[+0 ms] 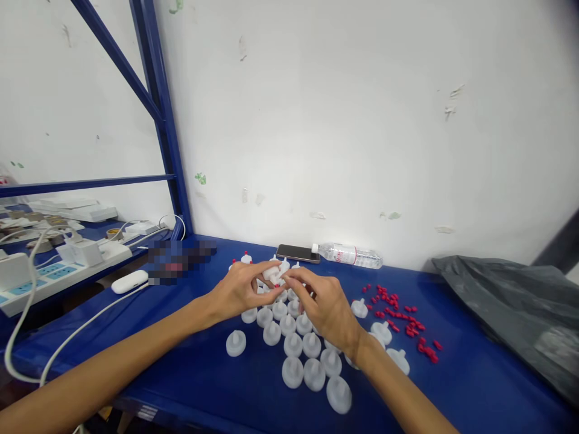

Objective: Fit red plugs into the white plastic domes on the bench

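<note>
My left hand point(242, 290) holds a white plastic spout cap point(271, 275) between thumb and fingers, above the blue table. My right hand point(331, 308) is closed in a pinch at the spout of that cap; whatever sits between its fingertips is too small to make out. A speck of red shows just below the held cap. Under and in front of both hands stand several translucent white spout caps point(293, 345), spouts up, in loose rows. One cap point(236, 343) stands apart at the left. Behind my left hand, a few caps carry red tips point(246, 254).
Small red tips point(398, 313) lie scattered on the right, beside a few more white caps point(381, 332). A phone point(298, 253) and a clear bottle point(348, 255) lie along the wall. A dark plastic bag point(506, 313) covers the right end; a power strip point(58, 271) and cables occupy the left.
</note>
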`<state>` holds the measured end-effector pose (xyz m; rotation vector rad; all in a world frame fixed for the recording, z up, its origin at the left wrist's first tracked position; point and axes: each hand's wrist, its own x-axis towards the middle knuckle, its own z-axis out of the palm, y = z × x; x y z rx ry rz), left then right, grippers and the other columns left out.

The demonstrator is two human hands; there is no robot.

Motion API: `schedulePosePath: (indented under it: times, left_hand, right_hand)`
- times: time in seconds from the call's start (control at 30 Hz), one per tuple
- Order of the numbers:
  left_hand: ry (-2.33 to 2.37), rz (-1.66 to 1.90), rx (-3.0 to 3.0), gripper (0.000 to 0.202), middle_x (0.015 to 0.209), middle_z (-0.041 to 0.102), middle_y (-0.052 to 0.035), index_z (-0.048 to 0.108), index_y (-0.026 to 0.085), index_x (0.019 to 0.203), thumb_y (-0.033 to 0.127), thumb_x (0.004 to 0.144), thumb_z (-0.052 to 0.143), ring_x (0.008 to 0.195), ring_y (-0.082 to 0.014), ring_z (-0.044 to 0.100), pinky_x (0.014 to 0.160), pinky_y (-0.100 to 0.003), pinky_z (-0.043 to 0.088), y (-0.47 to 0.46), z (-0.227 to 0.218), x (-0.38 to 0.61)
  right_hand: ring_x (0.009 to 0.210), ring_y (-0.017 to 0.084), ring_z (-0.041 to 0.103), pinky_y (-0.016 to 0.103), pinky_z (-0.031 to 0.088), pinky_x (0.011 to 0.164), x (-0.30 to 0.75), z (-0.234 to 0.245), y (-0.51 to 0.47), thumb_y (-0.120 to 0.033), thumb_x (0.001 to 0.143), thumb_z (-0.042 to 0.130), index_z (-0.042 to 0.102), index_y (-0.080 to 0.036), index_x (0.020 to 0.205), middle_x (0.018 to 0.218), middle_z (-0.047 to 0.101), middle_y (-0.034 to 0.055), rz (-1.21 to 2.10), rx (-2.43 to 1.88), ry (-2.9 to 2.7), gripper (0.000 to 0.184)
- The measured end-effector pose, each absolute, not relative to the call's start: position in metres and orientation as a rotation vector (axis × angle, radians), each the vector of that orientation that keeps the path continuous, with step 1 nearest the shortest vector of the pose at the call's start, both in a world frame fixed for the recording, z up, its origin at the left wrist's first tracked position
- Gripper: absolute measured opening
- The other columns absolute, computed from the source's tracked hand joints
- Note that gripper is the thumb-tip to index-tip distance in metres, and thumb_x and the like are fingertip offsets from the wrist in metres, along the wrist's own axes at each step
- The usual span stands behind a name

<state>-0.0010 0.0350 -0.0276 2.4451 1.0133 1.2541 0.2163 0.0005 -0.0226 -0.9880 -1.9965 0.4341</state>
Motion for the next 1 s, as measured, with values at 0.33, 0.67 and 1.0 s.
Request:
schedulePosePath:
  times: [0.33,0.67,1.0]
  left_hand:
    - [1.237,1.251,1.964,0.059,0.078,0.079,-0.0140,0.067,0.007,0.111,0.059,0.083,0.070,0.066,-0.0282,0.078,0.052,-0.031,0.061,0.063,-0.005,-0.023]
    - [1.515,1.014,2.140,0.050,0.077,0.074,-0.0061,0.072,0.012,0.090,0.058,0.096,0.054,0.069,-0.0204,0.066,0.054,-0.026,0.045,0.078,-0.007,-0.039]
    - [1.822,0.543,2.233,0.031,0.094,0.069,-0.0017,0.068,0.012,0.101,0.042,0.099,0.063,0.080,-0.0198,0.069,0.072,-0.034,0.060,0.086,-0.012,-0.048]
  right_hand:
    - [0.065,0.014,0.066,0.027,0.044,0.062,0.225,-0.021,0.003,-0.035,0.103,0.048,0.067,-0.026,0.105,0.085,0.075,-0.0034,0.200,-1.000,-2.044,0.021]
    - [0.064,0.014,0.068,0.027,0.044,0.062,0.233,-0.020,0.007,-0.028,0.103,0.048,0.068,-0.023,0.105,0.091,0.078,-0.0006,-0.075,-1.055,-2.090,0.021]
    - [0.060,0.014,0.066,0.028,0.034,0.053,0.235,-0.026,0.010,-0.027,0.104,0.046,0.071,-0.021,0.104,0.081,0.075,0.0006,-0.335,-1.072,-2.211,0.026]
